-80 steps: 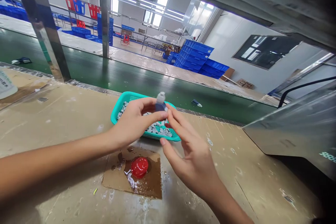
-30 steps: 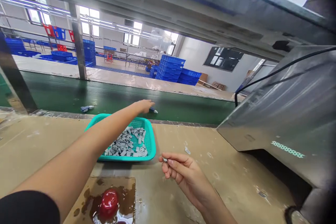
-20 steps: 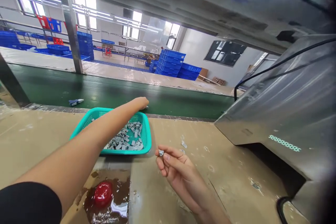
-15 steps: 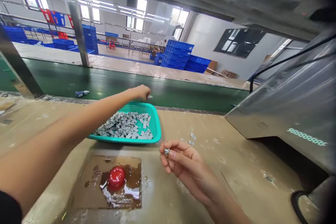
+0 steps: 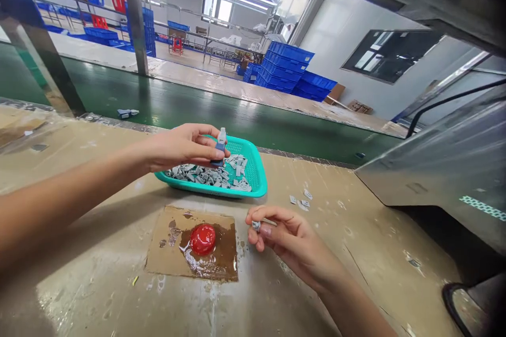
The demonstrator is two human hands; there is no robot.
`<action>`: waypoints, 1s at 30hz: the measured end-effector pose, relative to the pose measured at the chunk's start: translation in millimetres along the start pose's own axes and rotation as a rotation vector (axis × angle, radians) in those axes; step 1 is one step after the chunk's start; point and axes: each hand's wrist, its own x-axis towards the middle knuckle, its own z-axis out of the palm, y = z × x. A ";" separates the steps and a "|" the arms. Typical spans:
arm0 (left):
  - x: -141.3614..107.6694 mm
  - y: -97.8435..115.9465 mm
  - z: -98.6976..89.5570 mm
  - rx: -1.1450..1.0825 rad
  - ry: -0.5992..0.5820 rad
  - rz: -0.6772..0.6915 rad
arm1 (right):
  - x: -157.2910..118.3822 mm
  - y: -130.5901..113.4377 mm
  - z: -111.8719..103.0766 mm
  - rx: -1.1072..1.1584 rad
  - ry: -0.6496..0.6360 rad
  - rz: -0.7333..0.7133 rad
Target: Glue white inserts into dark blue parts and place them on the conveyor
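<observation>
My left hand (image 5: 184, 146) is closed on a small dark-blue and light-grey plastic piece (image 5: 220, 148), held upright with its pale end on top, above the turquoise basket (image 5: 260, 171). Many small grey plastic parts (image 5: 203, 175) lie in that basket, some hidden behind the hand. My right hand (image 5: 294, 237) pinches one small grey plastic part (image 5: 256, 225) between thumb and fingertips, in front of the basket. To its left, a wet, shiny red dome-shaped object (image 5: 203, 238) sits on a soaked piece of cardboard (image 5: 158, 258).
A few loose grey parts (image 5: 305, 204) lie right of the basket. Another blue-and-grey piece (image 5: 127, 114) rests on the green conveyor belt (image 5: 190, 102) behind. A metal housing (image 5: 443, 152) stands at the right, and metal posts (image 5: 136, 26) rise on the left.
My left hand has come back from over the belt to above the basket, the blue-and-grey piece now plainly in its fingers. My right hand keeps its pinch. The camera view has shifted.
</observation>
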 end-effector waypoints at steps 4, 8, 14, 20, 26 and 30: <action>4.5 -1.4 -2.1 -0.087 0.009 -0.020 | 0.1 3.4 -0.7 -0.074 -0.053 0.010; 3.6 -3.2 -2.0 -0.116 -0.001 -0.035 | 0.1 4.4 2.4 -0.312 0.010 -0.053; 2.6 -5.5 -0.4 -0.101 -0.011 -0.029 | -3.1 3.1 12.5 -0.968 -0.010 -0.255; 2.5 -6.7 2.6 -0.086 -0.012 -0.050 | -4.1 14.7 14.6 -1.202 -0.049 -0.432; 2.6 -5.1 -0.5 -0.093 -0.013 -0.032 | -3.6 3.8 11.1 -1.182 -0.005 -0.410; 1.2 -2.8 -3.1 -0.088 -0.034 -0.054 | -4.0 -3.3 9.8 -1.151 -0.051 -0.237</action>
